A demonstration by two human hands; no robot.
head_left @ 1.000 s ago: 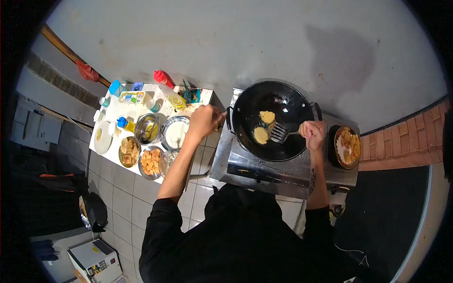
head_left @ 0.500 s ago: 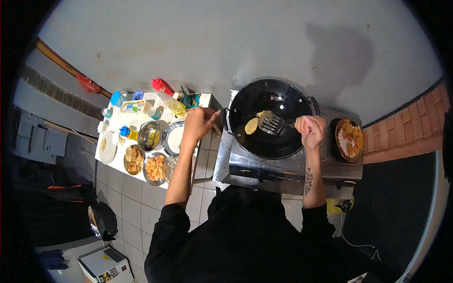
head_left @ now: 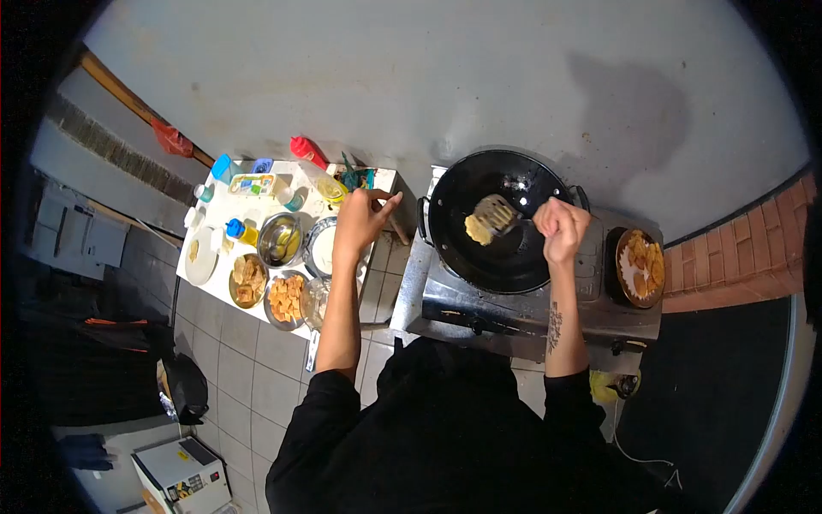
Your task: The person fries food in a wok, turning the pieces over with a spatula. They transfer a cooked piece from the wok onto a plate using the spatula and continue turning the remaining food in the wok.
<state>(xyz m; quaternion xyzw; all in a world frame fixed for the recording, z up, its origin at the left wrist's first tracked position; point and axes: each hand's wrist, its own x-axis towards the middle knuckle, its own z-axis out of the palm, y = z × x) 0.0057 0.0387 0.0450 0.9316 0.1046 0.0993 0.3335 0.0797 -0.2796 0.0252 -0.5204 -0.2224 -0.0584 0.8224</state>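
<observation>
While the right hand clenches the spatula, hiding its near end, a part-hidden fritter touches it in the wok; the left hand, half-curled, hovers by the counter's right edge, any hold unclear.

Light was uneven: bench at left ran bright, near-left corner sat dim. Far wall caught a soft shadow at right. Wok had glints, spatula slight blur. Fisheye bent edges; corners went black.
</observation>
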